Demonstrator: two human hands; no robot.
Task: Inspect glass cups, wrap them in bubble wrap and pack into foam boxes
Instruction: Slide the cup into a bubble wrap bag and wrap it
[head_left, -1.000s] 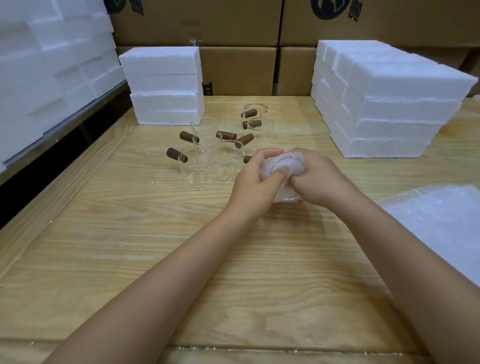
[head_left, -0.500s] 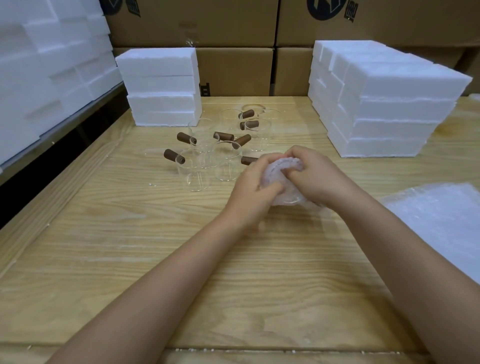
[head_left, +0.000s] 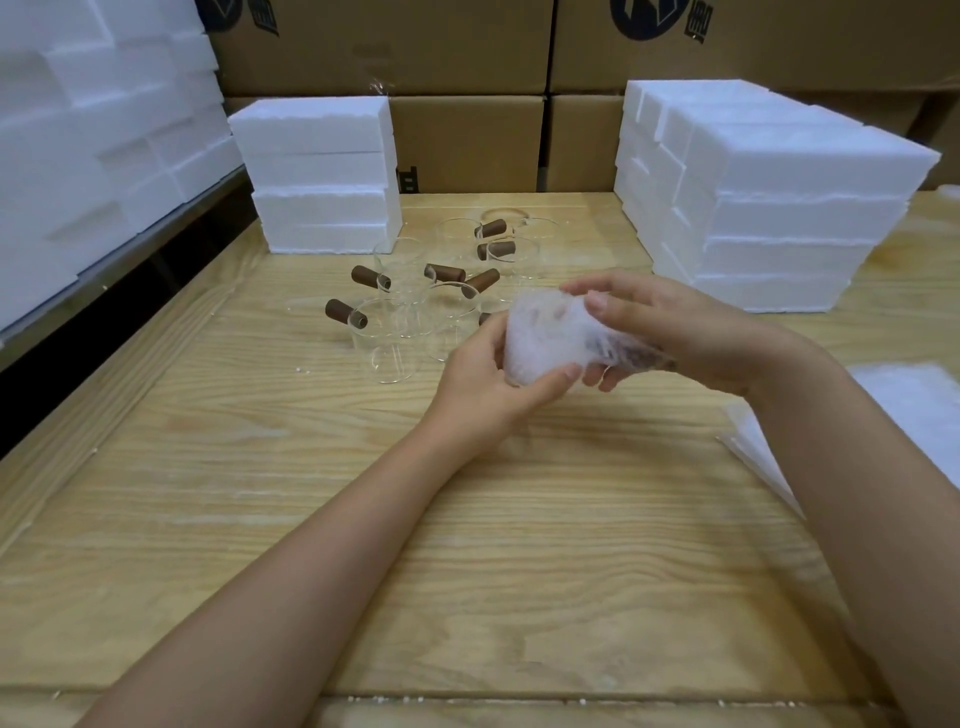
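A glass cup wrapped in white bubble wrap (head_left: 550, 338) is held above the middle of the wooden table (head_left: 311, 519), lying on its side. My left hand (head_left: 488, 379) grips its near left end from below. My right hand (head_left: 670, 327) holds its right end, thumb on top and fingers curled under; a brown handle shows through the wrap there. Behind them stand several bare glass cups (head_left: 379, 343) with brown cylindrical handles. White foam boxes are stacked at the back left (head_left: 317, 176) and at the right (head_left: 769, 208).
A pile of bubble wrap sheets (head_left: 914, 415) lies at the right table edge. More foam blocks (head_left: 93, 135) fill a shelf on the left. Cardboard cartons (head_left: 467, 140) line the back wall. A raised wooden rim runs along the table's left side.
The wrapped cup has been turned from upright onto its side and lifted a little. My right hand has shifted to its right end; my left hand has slid under its left end.
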